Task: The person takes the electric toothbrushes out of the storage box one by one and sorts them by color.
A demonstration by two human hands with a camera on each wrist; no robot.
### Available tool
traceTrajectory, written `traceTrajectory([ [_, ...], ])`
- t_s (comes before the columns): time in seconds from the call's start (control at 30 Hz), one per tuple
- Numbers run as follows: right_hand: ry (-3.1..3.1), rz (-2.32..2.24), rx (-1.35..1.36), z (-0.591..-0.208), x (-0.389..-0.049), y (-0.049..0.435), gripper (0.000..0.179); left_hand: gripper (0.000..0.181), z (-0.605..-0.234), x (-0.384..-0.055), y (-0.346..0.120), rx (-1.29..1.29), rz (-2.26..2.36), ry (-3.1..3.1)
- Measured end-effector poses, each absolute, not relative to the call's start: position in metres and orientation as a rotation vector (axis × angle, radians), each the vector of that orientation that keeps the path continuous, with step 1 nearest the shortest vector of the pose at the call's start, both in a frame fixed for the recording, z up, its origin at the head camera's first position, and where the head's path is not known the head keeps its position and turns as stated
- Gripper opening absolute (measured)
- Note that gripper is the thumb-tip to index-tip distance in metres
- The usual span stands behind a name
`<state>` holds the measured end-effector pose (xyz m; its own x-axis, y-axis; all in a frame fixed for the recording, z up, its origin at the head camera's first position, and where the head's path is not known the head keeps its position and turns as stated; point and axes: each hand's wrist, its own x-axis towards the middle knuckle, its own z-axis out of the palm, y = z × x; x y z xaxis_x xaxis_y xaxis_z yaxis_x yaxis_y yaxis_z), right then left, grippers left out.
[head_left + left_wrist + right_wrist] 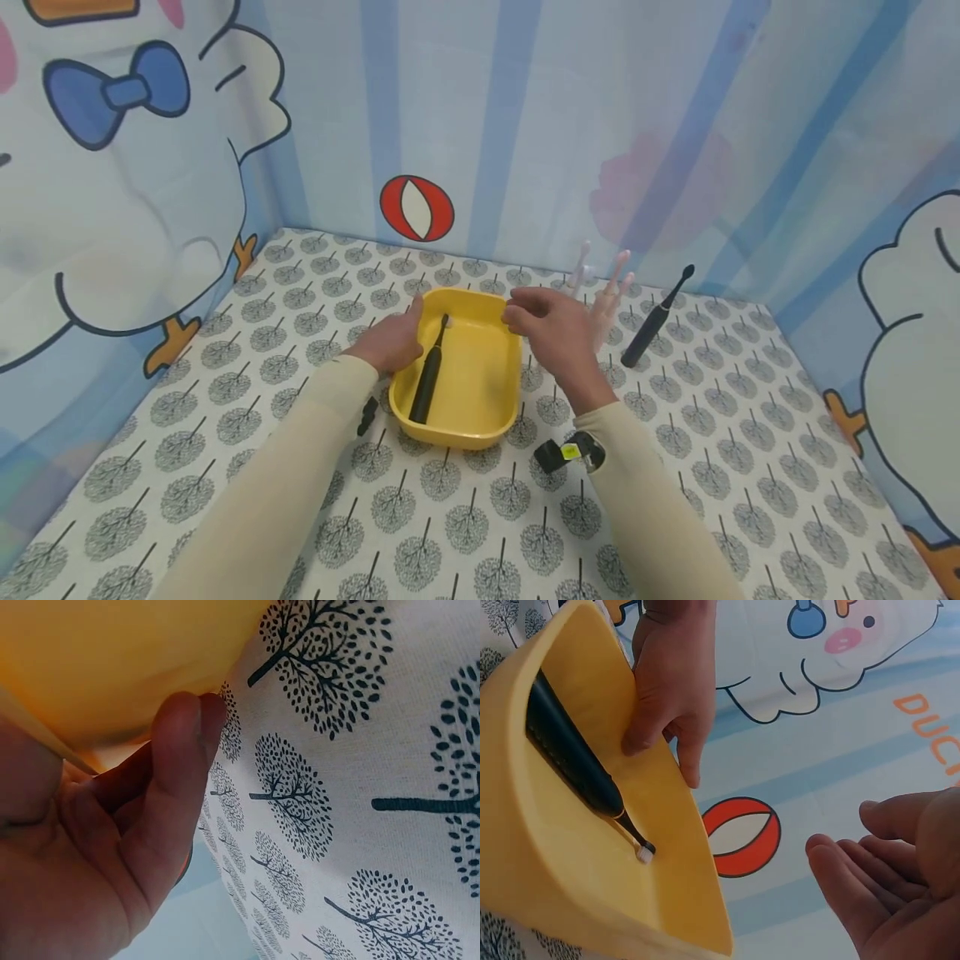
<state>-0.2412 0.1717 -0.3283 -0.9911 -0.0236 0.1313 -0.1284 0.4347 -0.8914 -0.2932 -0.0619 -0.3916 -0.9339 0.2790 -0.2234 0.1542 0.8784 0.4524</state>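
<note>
A yellow plastic basin sits on the patterned cloth in front of me. Inside, along its left side, lies a black electric toothbrush, its white-bristled head pointing to the far end. My left hand grips the basin's left wall; in the right wrist view the thumb is inside and the fingers outside. By the far right corner of the basin is my right hand, fingers loosely bent and holding nothing. The right wrist view shows this hand apart from the rim.
Several pale pink toothbrushes are just beyond my right hand, which partly hides them. Farther right is another black electric toothbrush. A printed curtain closes off the back and sides of the cloth-covered table.
</note>
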Motion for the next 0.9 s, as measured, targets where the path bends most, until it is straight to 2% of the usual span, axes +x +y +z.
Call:
traceTrajectory([
  [0.2,-2.604,1.791,0.092,-0.332,-0.258,0.158,0.035,0.080,-0.389,-0.292,-0.061,0.314,0.646,2.752],
  [0.6,-2.811,1.636,-0.014,-0.348,-0.273,0.136,0.038,0.080,-0.390,-0.292,-0.060,0.302,0.624,2.766],
  [0.8,-2.870,1.673,-0.002,-0.357,-0.281,0.124,0.026,0.080,-0.391,-0.293,-0.061,0.278,0.646,2.745],
  [0.9,-2.965,1.512,0.015,-0.361,-0.286,0.118,0.021,0.081,-0.391,-0.293,-0.061,0.271,0.646,2.745],
])
